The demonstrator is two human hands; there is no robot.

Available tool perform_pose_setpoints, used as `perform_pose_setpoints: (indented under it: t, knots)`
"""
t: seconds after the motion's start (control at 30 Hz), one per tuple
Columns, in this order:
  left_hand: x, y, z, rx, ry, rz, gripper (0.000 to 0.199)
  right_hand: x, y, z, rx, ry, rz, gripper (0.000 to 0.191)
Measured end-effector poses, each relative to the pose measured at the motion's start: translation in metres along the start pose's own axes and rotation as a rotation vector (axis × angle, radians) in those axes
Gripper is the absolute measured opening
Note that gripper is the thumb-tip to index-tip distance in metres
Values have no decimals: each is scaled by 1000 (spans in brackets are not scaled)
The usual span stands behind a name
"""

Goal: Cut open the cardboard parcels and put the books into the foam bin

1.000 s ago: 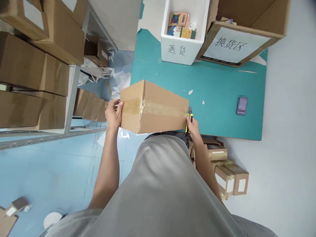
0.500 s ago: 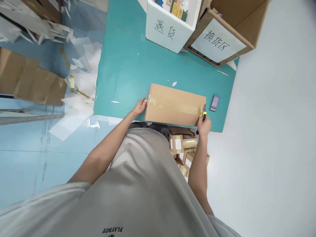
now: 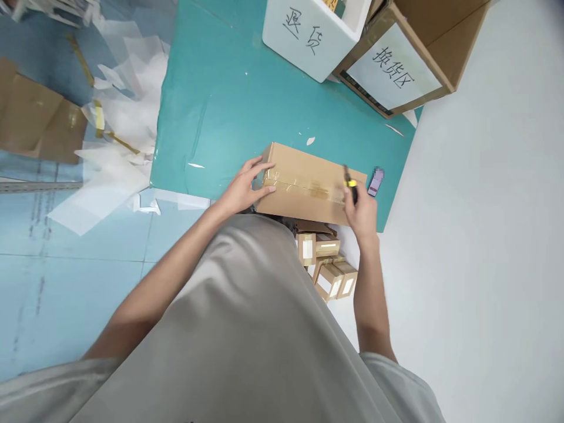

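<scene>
A long brown cardboard box [image 3: 304, 179], sealed along its top with clear tape, lies near the front edge of the green table. At its left end is my left hand [image 3: 247, 185], fingers apart, with the thumb and fingertips on the box's top edge. My right hand [image 3: 362, 214] is closed around a black and yellow utility knife [image 3: 351, 185] over the right end of the box. The knife's tip points away from me; whether it touches the cardboard I cannot tell.
A phone [image 3: 376, 181] lies right of the box. Behind stand a white bin [image 3: 308, 44] and an open carton [image 3: 396, 70], both labelled. Several small boxes [image 3: 330, 276] are stacked below the table edge. Paper scraps [image 3: 118, 117] and flattened cardboard [image 3: 39, 117] are on the left.
My left hand has gone from gripping the box's left edge to spreading its fingers over the top corner. My right hand has lifted the knife from the right end and shifted slightly left.
</scene>
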State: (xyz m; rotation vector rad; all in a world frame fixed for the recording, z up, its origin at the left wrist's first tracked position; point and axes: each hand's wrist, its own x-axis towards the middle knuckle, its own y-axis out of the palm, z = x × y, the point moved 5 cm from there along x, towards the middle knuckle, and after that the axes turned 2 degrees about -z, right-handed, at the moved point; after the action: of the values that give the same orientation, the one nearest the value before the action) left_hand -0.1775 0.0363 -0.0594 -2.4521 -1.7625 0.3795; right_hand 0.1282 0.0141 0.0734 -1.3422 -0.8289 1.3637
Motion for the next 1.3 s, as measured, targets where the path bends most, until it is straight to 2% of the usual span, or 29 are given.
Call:
perform_pose_setpoints:
  t: [0.13,0.2,0.27,0.43,0.7,0.93,1.3]
  knots:
    - [2,8,22,-106,-18,22,72,11,21,70,-24,-407,219,45]
    - [3,9,25,-136,-16,34,71,14,29,93,-78,-509,302,44]
    - [2,8,25,-155,-18,36,72,18,33,106,-134,-546,358,44]
    - [2,9,23,-187,-21,30,72,28,35,114,-204,-565,430,42]
    - [1,10,22,-204,-22,20,73,32,29,117,-186,-569,456,42]
    - [2,10,24,-219,-25,18,74,36,32,122,-207,-598,463,44]
    - [3,8,25,-212,-50,9,74,48,30,147,-357,-607,501,39]
